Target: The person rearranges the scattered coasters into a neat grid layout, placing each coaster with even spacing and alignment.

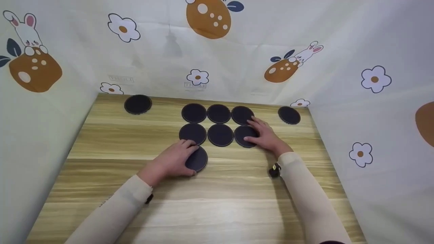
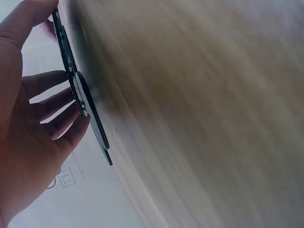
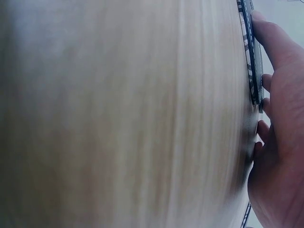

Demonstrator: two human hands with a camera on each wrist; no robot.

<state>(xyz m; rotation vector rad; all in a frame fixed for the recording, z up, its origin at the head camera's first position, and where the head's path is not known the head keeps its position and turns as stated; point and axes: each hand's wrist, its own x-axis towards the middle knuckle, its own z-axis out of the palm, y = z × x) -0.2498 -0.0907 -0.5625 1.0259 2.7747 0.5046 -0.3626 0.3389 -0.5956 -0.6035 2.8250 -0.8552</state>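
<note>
Several black round coasters with stitched rims lie on the wooden table, three in a back row and three in a front row. My left hand (image 1: 173,159) holds a coaster (image 1: 200,159) just below the front row's left coaster (image 1: 192,133), its thumb at the near edge and fingers at the far side. In the left wrist view, this hand (image 2: 35,109) spans the thin coaster edges. My right hand (image 1: 266,137) rests over the front row's right coaster (image 1: 243,135), thumb on top, fingertips by the back row's right coaster (image 1: 241,114).
One coaster (image 1: 138,104) lies alone at the back left and another (image 1: 289,115) at the back right. The wooden table (image 1: 217,200) meets a pale printed cloth (image 1: 234,74) behind and at both sides.
</note>
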